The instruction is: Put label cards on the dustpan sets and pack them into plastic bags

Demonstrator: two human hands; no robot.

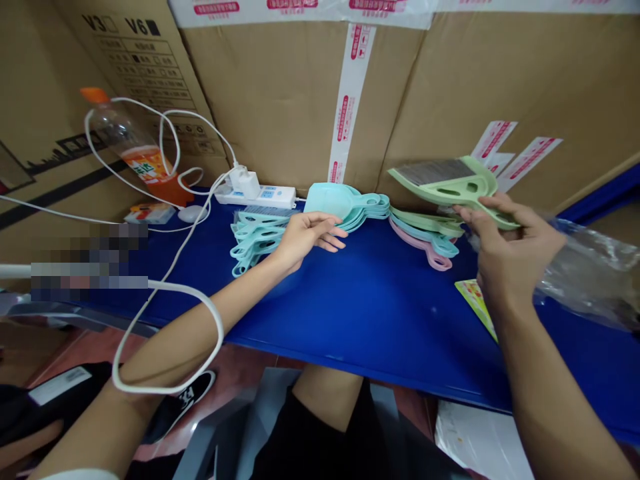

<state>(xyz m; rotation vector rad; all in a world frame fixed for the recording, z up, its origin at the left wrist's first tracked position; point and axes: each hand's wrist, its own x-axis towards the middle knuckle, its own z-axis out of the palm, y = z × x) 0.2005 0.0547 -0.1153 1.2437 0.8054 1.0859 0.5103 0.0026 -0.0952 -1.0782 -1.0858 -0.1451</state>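
Observation:
My right hand [515, 247] grips the handle of a green dustpan and brush set [450, 185], raised over the right side of the table. Just beneath it lies a stack of green, blue and pink sets [425, 233]. My left hand [313, 239] is empty, its fingers loosely apart, in front of a stack of light blue dustpans [333, 200]. Left of that hand, several light blue brushes [255, 233] lie in a pile, partly behind the wrist.
Cardboard boxes [280, 93] stand along the back of the blue table [320, 307]. An orange drink bottle [145, 160], a white power strip [275, 195] and looping white cables are at the left. Clear plastic bags [590, 267] and a yellow-green packet [473, 300] lie at the right.

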